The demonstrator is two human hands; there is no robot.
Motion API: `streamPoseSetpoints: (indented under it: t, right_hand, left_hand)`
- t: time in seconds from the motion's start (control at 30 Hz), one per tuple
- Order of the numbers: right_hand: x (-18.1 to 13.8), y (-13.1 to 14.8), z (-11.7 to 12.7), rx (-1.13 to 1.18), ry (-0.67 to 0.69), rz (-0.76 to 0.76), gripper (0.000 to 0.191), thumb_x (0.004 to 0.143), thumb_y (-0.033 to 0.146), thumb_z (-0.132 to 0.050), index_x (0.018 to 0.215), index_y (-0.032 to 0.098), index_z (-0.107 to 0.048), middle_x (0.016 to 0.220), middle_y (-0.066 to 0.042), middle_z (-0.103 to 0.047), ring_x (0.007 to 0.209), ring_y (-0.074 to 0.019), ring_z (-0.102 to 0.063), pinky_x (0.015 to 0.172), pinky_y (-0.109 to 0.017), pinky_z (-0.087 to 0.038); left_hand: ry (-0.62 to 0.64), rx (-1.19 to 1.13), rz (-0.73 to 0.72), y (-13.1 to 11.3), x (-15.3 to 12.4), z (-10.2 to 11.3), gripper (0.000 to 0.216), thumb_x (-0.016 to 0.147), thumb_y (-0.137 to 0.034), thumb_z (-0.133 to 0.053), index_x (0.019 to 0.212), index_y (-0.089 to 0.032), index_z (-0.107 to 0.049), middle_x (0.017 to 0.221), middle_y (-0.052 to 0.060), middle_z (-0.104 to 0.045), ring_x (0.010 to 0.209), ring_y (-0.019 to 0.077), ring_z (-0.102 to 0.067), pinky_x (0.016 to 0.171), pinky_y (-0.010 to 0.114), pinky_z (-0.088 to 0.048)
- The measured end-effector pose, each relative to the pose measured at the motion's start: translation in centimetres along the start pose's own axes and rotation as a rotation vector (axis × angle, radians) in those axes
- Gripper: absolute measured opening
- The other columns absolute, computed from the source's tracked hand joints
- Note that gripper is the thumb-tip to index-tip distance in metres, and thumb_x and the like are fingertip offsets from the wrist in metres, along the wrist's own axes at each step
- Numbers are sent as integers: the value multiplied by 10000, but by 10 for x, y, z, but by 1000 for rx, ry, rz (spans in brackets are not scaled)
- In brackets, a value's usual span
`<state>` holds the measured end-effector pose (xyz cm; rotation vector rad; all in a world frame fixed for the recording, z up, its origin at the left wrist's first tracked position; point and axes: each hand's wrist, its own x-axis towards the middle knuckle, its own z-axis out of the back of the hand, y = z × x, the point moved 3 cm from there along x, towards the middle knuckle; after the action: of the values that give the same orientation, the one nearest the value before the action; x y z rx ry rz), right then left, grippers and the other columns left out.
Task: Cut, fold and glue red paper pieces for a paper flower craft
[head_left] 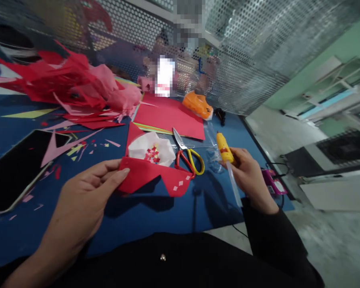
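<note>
Between its thumb and fingers, my left hand (91,192) pinches the left end of a red paper cutout (147,173) with pale diamond pieces at its right end. My right hand (247,172) is wrapped round a yellow hot glue gun (224,148), a clear glue stick (234,188) jutting from it toward me. Just behind the cutout, a white tissue or cup (135,152) carries small red and pink paper bits. Scissors (187,156) with red and yellow handles lie open between my hands, their lower part partly behind the cutout.
Red paper sheets (171,116) are stacked behind the scissors, near an orange packet (198,105). Red and pink paper scraps (78,84) heap at the left, beside a dark phone (21,168). A bright, blurred screen (165,76) stands before the perforated metal panel (243,72). A purple box (274,182) sits at right.
</note>
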<state>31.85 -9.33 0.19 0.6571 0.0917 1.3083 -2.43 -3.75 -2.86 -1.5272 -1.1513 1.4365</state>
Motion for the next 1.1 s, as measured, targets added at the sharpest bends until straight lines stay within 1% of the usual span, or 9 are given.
streamPoseSetpoints:
  t: [0.17,0.27,0.53,0.67,0.73,0.8,0.87,0.97,1.1]
  right_hand:
    - [18,-41,-2,-306,18,-4,362,825,313,-592,1126,152,-711,1088,-162,-667,966,-304,-647,849,-448,-516]
    - [20,-54,-9,-379,51,1,382,857,358,-569,1146,156,-716,1093,-164,-676,959,-310,-653,832,-451,-523]
    - [14,-55,0,-474,28,63,636,906,621,-414,1194,131,-700,1142,-213,-682,941,-354,-680,782,-499,-542]
    - [11,-25,23,-511,-54,114,728,925,755,-311,1255,220,-679,1188,-172,-689,877,-322,-694,705,-453,-523]
    - [14,0,31,-499,-96,176,549,946,698,-412,1267,334,-668,1194,-106,-711,750,-260,-674,632,-421,-485]
    - [22,31,30,-438,-83,369,398,943,616,-532,1244,399,-677,1101,-66,-745,665,-219,-647,580,-400,-457]
    - [34,60,20,-337,3,539,310,990,461,-539,1247,363,-681,1078,-78,-744,848,-255,-683,688,-413,-482]
    - [53,95,-4,-167,154,779,237,988,358,-567,1167,333,-719,995,-51,-759,888,-249,-687,782,-415,-478]
    - [73,121,-40,-64,335,842,206,988,282,-552,1031,277,-754,965,-38,-763,895,-231,-684,817,-397,-436]
  left_hand:
    - [-80,11,46,-6,-3,-4,241,653,-213,-821,890,-216,-776,725,-43,-761,617,98,-666,591,140,-559]
    - [-21,-15,35,0,-1,-2,309,639,-253,-861,931,-213,-769,746,-28,-770,628,108,-685,606,151,-569]
    - [79,81,53,12,-1,5,350,743,-395,-816,1053,-240,-764,812,13,-802,663,174,-739,617,232,-615]
    - [112,141,68,11,-1,4,417,726,-438,-815,1093,-245,-768,780,30,-804,683,218,-756,591,259,-626]
    - [144,147,73,10,-2,2,441,713,-445,-820,1105,-248,-769,784,39,-807,731,245,-770,615,280,-638]
    - [155,150,84,7,-5,-1,449,720,-441,-819,1127,-260,-763,850,44,-817,774,246,-777,658,281,-644]
    - [136,171,101,4,-9,-3,448,749,-434,-799,1165,-274,-750,905,41,-820,814,234,-779,697,265,-641]
    - [102,213,107,1,-14,-5,438,782,-430,-762,1192,-277,-741,912,36,-820,828,230,-778,698,254,-638]
    - [102,243,99,2,-15,-6,404,773,-416,-761,1150,-271,-765,964,38,-818,751,209,-768,680,249,-630]
